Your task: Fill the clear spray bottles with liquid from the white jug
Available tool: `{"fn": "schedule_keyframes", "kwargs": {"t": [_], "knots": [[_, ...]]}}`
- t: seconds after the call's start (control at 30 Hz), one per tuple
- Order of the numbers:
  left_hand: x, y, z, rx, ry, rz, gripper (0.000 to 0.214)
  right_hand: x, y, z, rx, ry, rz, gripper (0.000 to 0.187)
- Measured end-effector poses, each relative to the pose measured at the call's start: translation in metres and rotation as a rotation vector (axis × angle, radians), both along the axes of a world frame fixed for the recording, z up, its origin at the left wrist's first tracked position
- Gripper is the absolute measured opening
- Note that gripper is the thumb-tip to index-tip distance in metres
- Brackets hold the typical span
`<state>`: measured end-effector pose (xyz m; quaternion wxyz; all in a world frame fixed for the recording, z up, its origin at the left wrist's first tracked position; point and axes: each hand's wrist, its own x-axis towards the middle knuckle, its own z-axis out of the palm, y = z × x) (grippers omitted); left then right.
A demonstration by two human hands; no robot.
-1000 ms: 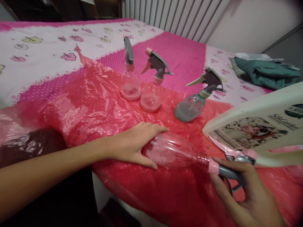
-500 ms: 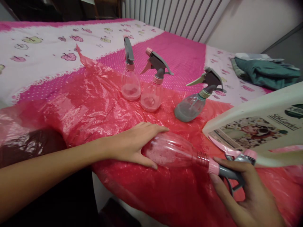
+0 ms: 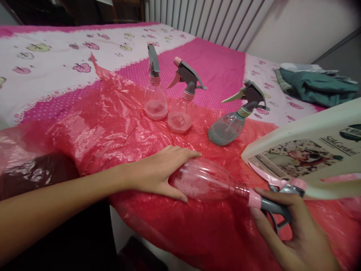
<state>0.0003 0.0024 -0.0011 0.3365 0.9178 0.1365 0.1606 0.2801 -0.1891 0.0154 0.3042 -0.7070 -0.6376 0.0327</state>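
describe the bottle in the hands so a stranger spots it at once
Find the red plastic sheet on the pink-and-white bedspread. Toward its near side, the left hand holds a translucent pink spray bottle, the right hand its sprayer head. Unlike the three spray bottles behind, this one is sideways, screw threads showing at its neck.

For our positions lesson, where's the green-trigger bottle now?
In the head view, the green-trigger bottle sits right of centre on the red plastic, beyond the hand-held bottle, between a pink-trigger bottle and the white jug.
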Motion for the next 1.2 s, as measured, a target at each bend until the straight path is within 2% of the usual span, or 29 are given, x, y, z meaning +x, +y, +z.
{"fn": "schedule_keyframes", "kwargs": {"t": [0.17,0.27,0.5,0.67,0.83,1.2], "knots": [[-0.0003,-0.0002,-0.0001,-0.006,-0.001,0.003,0.091,-0.0026,-0.0016,0.0008,-0.004,0.018,-0.029,0.022],[-0.0005,-0.0006,0.0011,-0.009,0.003,0.006,0.090,-0.0001,-0.0020,0.0000,-0.002,-0.010,0.022,0.020],[-0.0006,-0.0002,0.0007,-0.004,0.006,0.003,0.091,0.0040,-0.0018,-0.0003,0.008,-0.034,0.044,0.019],[-0.0002,0.0000,0.0004,0.002,0.002,0.004,0.091,0.0015,-0.0016,0.0008,0.001,-0.021,-0.001,0.022],[0.0002,-0.0002,-0.0003,0.003,-0.004,0.003,0.091,0.0024,0.0001,0.0011,0.025,-0.089,0.069,0.017],[-0.0002,-0.0005,0.0002,-0.002,-0.004,0.004,0.091,0.0013,0.0011,0.0022,0.026,-0.087,0.054,0.015]]}}
